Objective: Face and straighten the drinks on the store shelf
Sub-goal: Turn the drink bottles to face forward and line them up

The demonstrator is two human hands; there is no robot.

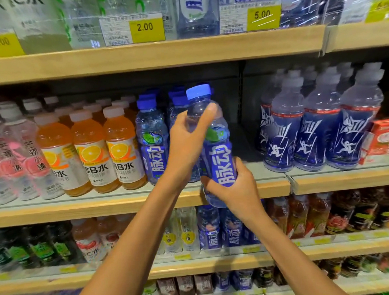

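Both bare forearms reach up from the bottom of the view toward the middle shelf (124, 204). The right hand (234, 188) cups the lower part of a blue bottle (214, 146) from the right, fingers wrapped around it just above its base. The left hand (188, 138) grasps the same bottle higher up, at its clear shoulder, thumb pressed across the front below the blue cap. The bottle is held out in front of the wooden shelf edge, tilted slightly, its base overlapping that edge; its blue label with white characters faces forward.

Right of the bottle, the shelf floor lies bare up to a vertical divider (240, 99), leaving open room there. Just to the left stands a row of matching blue bottles (152, 140), then orange drinks (91, 151) and pink-labelled bottles (12, 163). Beyond the divider stand dark blue bottles (317, 128), with a red carton (384, 138) at the far right. Yellow price tags (146, 29) hang above.
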